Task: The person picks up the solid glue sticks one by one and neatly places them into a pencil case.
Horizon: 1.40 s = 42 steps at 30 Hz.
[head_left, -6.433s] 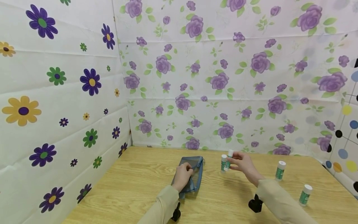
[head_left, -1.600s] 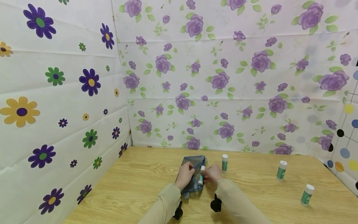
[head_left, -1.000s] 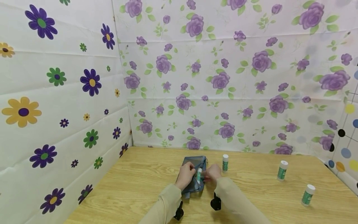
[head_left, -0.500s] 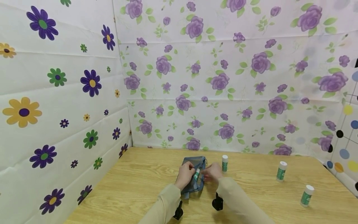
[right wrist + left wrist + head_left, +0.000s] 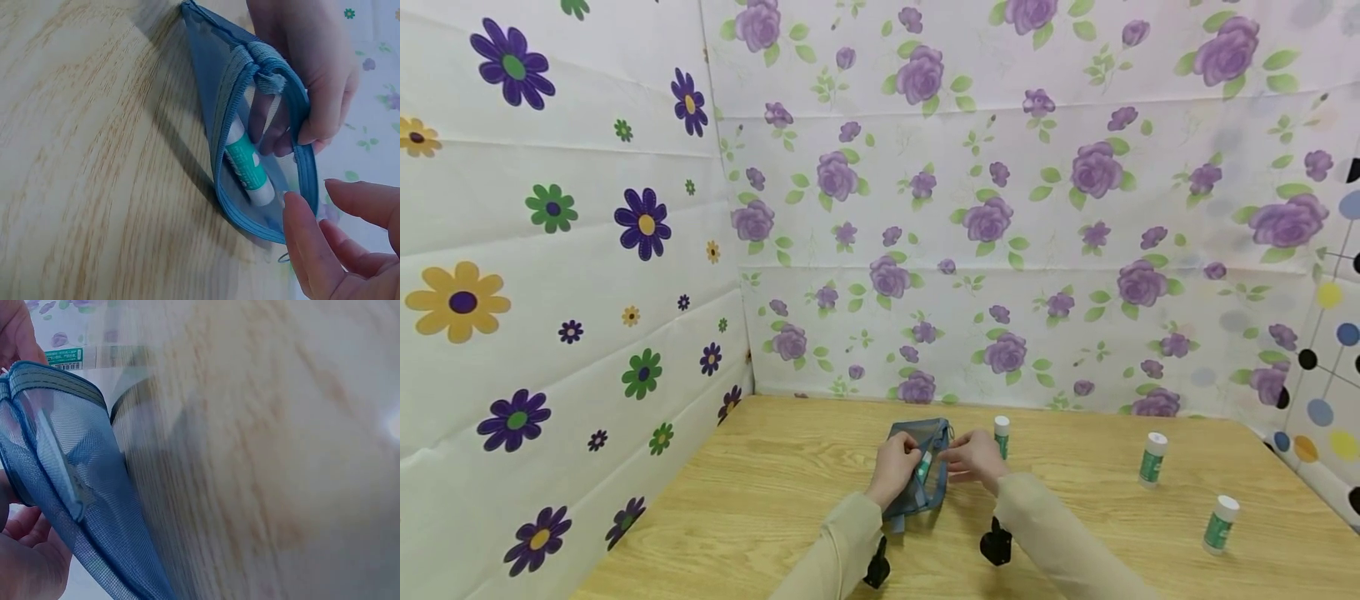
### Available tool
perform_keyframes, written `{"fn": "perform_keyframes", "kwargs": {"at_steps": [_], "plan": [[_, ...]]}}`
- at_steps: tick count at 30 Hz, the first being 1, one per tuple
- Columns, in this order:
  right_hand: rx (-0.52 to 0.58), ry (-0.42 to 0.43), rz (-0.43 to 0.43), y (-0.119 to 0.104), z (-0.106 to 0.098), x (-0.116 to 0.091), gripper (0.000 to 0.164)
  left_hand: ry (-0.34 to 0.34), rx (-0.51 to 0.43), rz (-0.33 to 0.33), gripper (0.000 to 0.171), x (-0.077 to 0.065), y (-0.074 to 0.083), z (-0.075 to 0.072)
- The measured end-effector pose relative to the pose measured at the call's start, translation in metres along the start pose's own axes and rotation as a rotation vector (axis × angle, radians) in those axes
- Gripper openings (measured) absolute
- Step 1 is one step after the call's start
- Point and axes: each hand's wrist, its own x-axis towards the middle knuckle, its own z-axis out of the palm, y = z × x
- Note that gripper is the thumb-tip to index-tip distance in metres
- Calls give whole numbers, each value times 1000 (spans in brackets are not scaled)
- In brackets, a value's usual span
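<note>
A blue mesh zip pouch (image 5: 942,487) lies on the wooden table, its mouth held wide. My left hand (image 5: 895,468) pinches one edge of that mouth, fingers inside and thumb outside, as the right wrist view shows. Within the pouch rests a glue stick (image 5: 247,164) with a white cap and green label, lying slanted against the mesh. My right hand (image 5: 976,458) is beside the mouth, holding nothing, its fingers (image 5: 312,250) spread and loosely bent close to the zip edge.
A glue stick (image 5: 1002,435) stands upright just behind my right hand. Two more glue sticks, one farther back (image 5: 1153,460) and one nearer (image 5: 1221,525), stand at the right of the table (image 5: 760,500). Flower-printed cloth (image 5: 887,208) walls the back and left.
My right hand carried a glue stick left from beside the standing one, let it go inside the pouch, then drew back slightly right. My left hand kept its hold on the pouch.
</note>
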Motion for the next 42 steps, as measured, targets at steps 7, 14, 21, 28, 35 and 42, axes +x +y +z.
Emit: {"fn": "perform_keyframes", "kwargs": {"at_steps": [7, 14, 21, 28, 35, 42], "plan": [[17, -56, -63, 2, -13, 1, 35, 21, 0, 22, 5, 0, 0, 0], [7, 8, -28, -2, -15, -2, 26, 32, -20, 28, 5, -1, 0, 0], [-1, -1, -52, 1, -24, -2, 21, 22, -25, 22, 4, -1, 1, -1], [-41, -5, -54, 5, -38, -5, 17, 14, -30, 17, 5, -2, 2, -2], [-60, -21, -41, 9, -54, -5, 13, 18, -33, 22, 5, -2, 2, -2], [-62, -25, -11, 12, -67, -7, 14, 22, -33, 17, 5, -1, 1, -2]]}}
